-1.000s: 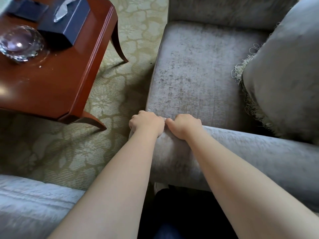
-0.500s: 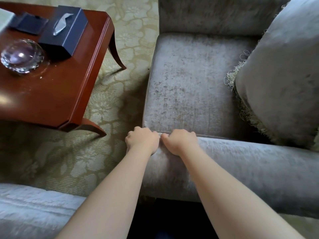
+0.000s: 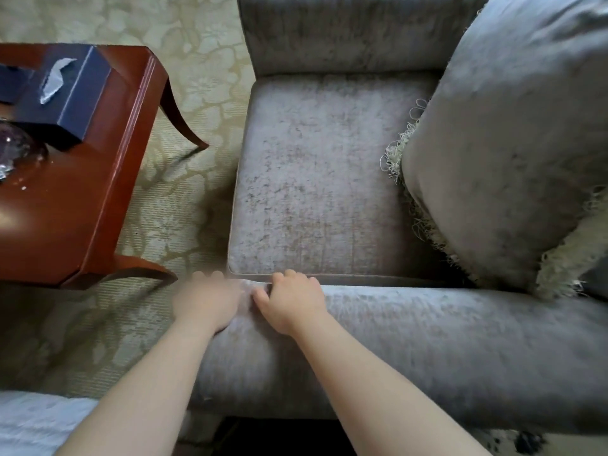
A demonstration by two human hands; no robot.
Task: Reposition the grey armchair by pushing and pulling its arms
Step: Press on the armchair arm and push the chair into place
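**Item:** grey velvet-pile armchair (image 3: pixel 316 179), boxy, with rolled arms, seen from above.

**Location:** stands on the pale green floral carpet (image 3: pixel 171 225). Its open front faces the right edge of the red-brown wooden side table (image 3: pixel 65 209), with a strip of carpet between them. A large grey fringed cushion (image 3: pixel 510 143) leans in the seat's back corner.

**Handling (judged):** heavy, with a rigid frame under soft padding. The pile gives under the palms and may slip. The carpet will drag at the feet, so short shoves should serve better than lifting.

**Hold:** near padded arm (image 3: pixel 427 350), at its front end, where the frame should be firmest.

**Hands:**
- The left hand (image 3: pixel 209 301) is blurred. It lies over the arm's front end, and its fingers appear curled down the inner side.
- The right hand (image 3: pixel 291 302) is just beside it, fingers hooked over the arm's inner edge at the seat seam.

**Caution:** the table's curved near leg stands close to the chair's front corner, and a navy blue tissue box (image 3: pixel 65 93) sits on the table.
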